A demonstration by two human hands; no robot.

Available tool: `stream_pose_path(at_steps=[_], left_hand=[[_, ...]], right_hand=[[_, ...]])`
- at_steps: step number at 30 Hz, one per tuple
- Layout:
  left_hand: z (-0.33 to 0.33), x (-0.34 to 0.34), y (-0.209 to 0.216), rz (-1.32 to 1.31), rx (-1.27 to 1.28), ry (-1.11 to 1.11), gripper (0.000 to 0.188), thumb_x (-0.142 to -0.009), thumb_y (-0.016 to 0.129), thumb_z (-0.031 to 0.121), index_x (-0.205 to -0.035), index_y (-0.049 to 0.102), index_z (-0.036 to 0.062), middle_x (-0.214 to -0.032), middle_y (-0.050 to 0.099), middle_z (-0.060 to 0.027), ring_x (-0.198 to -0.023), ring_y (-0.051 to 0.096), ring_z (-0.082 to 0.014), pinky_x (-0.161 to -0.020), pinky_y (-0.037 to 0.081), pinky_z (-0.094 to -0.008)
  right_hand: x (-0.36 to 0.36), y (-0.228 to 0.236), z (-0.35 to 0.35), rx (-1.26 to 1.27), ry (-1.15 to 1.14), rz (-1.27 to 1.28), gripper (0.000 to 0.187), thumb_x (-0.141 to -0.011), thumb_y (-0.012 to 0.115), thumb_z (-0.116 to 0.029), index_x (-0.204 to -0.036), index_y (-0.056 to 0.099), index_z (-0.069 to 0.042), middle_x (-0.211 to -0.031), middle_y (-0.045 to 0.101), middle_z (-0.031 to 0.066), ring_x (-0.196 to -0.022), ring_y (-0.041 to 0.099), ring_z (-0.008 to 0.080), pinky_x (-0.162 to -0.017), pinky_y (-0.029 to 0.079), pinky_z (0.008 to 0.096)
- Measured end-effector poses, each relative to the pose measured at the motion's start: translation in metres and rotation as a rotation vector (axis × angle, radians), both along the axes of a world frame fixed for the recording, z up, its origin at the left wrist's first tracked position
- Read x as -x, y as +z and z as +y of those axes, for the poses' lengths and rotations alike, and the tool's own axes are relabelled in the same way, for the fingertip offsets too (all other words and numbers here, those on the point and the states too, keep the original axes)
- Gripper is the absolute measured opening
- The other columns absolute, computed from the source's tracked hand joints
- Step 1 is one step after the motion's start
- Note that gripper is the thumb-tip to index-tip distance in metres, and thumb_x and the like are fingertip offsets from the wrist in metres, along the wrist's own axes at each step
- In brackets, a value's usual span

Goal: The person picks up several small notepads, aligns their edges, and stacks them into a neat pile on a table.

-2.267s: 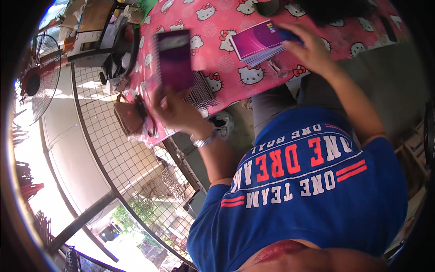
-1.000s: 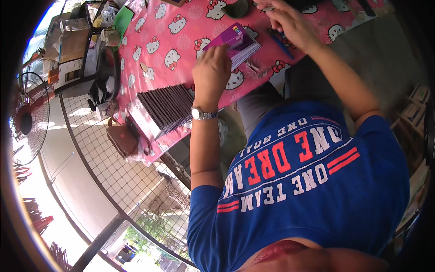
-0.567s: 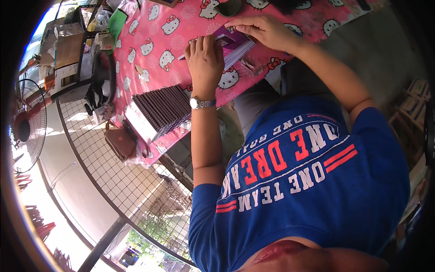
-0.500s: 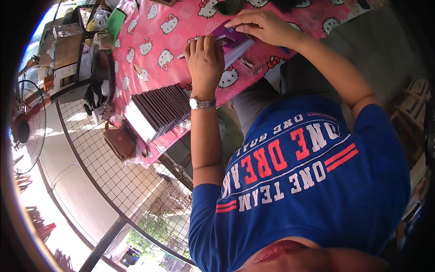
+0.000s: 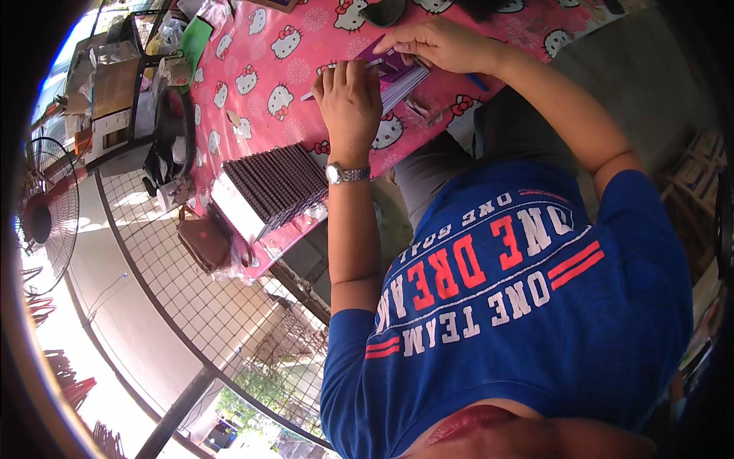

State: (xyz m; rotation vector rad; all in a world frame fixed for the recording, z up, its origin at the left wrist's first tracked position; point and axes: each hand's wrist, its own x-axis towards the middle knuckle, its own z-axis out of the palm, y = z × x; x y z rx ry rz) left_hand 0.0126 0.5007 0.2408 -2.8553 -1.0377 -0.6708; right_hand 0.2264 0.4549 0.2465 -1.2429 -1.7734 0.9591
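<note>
On the pink table lies a small stack of purple-covered booklets [image 5: 403,90], their white page edges facing me. My left hand [image 5: 348,90], with a silver wristwatch [image 5: 345,174] at its wrist, bends its closed fingers over something thin and flat at the stack's left side. A pale edge of it pokes out past the hand; the rest is hidden. Over the top cover reaches my right hand [image 5: 443,46], index finger stretched out and the other fingers partly curled. Left of my left forearm stands a thick pile of dark spiral-bound notebooks [image 5: 274,183].
Pink cartoon-patterned cloth covers the table [image 5: 252,46]. A dark bowl [image 5: 382,11] sits at the far side, and a blue pen-like stick [image 5: 478,82] lies right of the booklets. A brown bag [image 5: 205,239] hangs by the left corner, near wire mesh and a fan [image 5: 38,214].
My right hand has shifted slightly left, its index finger now straighter over the purple cover. My left hand and forearm have moved a little to the right.
</note>
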Motion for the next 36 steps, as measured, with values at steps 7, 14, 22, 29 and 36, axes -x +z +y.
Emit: stream_pose_path(at_steps=[7, 14, 22, 29, 36], left_hand=[[-0.013, -0.009, 0.002, -0.058, -0.027, -0.004, 0.03, -0.089, 0.061, 0.019, -0.116, 0.055, 0.0076, -0.102, 0.063, -0.0097, -0.1, 0.058, -0.0291, -0.095, 0.035, -0.0469], [-0.014, 0.005, 0.001, -0.018, 0.008, 0.013, 0.028, -0.088, 0.064, 0.021, -0.112, 0.058, 0.008, -0.101, 0.063, -0.0102, -0.1, 0.058, -0.0293, -0.096, 0.035, -0.0466], [-0.004, 0.006, -0.007, -0.068, 0.038, -0.026, 0.025, -0.087, 0.066, 0.018, -0.11, 0.06, 0.0122, -0.1, 0.063, -0.0054, -0.105, 0.057, -0.0288, -0.108, 0.028, -0.0523], [0.004, 0.026, -0.019, -0.233, 0.163, 0.062, 0.032, -0.078, 0.077, 0.026, -0.102, 0.062, 0.0107, -0.107, 0.058, -0.0094, -0.11, 0.048, -0.0355, -0.1, 0.033, -0.0504], [-0.007, -0.008, -0.008, -0.196, 0.03, 0.035, 0.035, -0.071, 0.082, 0.024, -0.097, 0.064, 0.0069, -0.099, 0.062, -0.0088, -0.095, 0.054, -0.032, -0.089, 0.042, -0.0444]], right_hand=[[0.007, 0.0, -0.005, -0.283, -0.09, -0.152, 0.035, -0.093, 0.062, -0.021, -0.125, 0.053, -0.009, -0.093, 0.064, 0.0105, -0.084, 0.065, 0.0258, -0.075, 0.05, 0.038], [0.01, 0.046, 0.025, 0.352, 0.103, -0.095, 0.034, -0.098, 0.055, -0.021, -0.127, 0.047, -0.007, -0.079, 0.064, 0.0133, -0.069, 0.065, 0.0243, -0.064, 0.049, 0.0348], [-0.004, -0.091, 0.116, -0.222, -0.295, -1.082, 0.065, -0.077, 0.071, -0.054, -0.125, 0.06, -0.011, -0.128, 0.053, 0.0187, -0.123, 0.048, 0.038, -0.091, 0.05, 0.0458], [-0.024, -0.015, 0.09, 0.207, 0.265, 0.254, 0.049, -0.083, 0.072, -0.037, -0.122, 0.063, -0.008, -0.122, 0.062, 0.009, -0.115, 0.055, 0.0195, -0.099, 0.042, 0.0349], [-0.037, -0.001, 0.051, 0.439, 0.438, 0.614, 0.04, -0.086, 0.069, -0.032, -0.112, 0.067, -0.002, -0.107, 0.067, 0.0047, -0.104, 0.059, 0.0141, -0.094, 0.041, 0.0276]])
